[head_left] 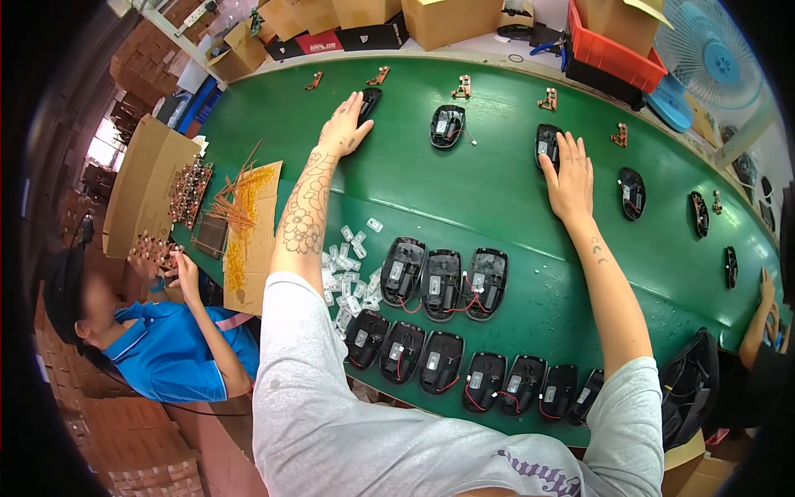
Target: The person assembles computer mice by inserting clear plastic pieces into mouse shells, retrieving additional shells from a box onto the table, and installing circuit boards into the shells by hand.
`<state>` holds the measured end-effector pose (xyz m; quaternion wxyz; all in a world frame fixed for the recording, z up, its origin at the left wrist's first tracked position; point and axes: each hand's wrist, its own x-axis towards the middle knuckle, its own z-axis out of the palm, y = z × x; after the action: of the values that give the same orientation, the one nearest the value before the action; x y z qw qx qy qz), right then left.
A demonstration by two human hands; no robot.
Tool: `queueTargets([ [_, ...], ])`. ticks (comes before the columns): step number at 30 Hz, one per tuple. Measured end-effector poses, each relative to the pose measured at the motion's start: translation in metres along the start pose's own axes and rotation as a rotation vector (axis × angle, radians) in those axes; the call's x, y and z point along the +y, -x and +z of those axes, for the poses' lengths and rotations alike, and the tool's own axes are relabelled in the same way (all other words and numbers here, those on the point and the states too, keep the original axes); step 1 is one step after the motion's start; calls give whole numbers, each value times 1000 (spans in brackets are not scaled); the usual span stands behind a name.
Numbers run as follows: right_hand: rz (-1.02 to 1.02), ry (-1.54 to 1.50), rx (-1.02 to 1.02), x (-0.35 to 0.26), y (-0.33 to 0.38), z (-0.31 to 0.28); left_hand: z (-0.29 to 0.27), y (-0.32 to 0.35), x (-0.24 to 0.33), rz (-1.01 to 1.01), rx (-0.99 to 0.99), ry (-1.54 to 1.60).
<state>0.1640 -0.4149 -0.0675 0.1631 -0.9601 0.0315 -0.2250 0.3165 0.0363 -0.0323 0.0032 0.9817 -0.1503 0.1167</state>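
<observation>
Both my arms reach over a green worktable [497,199]. At the far left, my left hand [342,131] has its fingers stretched along a black mouse-shaped housing [372,104], thumb apart; the hand partly hides it. Further right, my right hand [570,176] lies with fingers extended beside another black housing [546,142], its thumb against the near end. Between the hands stands an open-faced housing [448,126] with a loose wire. Nearer me are three housings [442,283] side by side with red wires, and a front row of several more housings [441,362].
Small clear plastic parts [352,273] are heaped left of the housings. Copper-coloured circuit boards [547,99] line the far side. A co-worker in a blue shirt [170,352] handles boards at left; another person's hand [768,290] shows at right. A red bin [617,50] and fan [716,58] stand behind.
</observation>
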Motion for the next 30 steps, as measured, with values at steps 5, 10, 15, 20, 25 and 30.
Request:
queueTargets([
  [5, -1, 23, -17, 4, 0, -2, -36, 29, 8, -120, 62, -227],
  [10, -28, 30, 0, 5, -3, 1, -57, 58, -36, -263, -136, -125],
  [15, -24, 40, 24, 7, -4, -1, -40, 51, -74, -365, -132, 38],
  [20, 4, 72, -7, 8, 1, -8, -9, 15, -88, -539, 0, 54],
  [25, -64, 71, 39, -4, -1, -12, 14, -11, -131, -560, 350, 64],
  [30, -54, 47, 70, -10, -1, -5, 0, -3, -122, -447, 527, -230],
])
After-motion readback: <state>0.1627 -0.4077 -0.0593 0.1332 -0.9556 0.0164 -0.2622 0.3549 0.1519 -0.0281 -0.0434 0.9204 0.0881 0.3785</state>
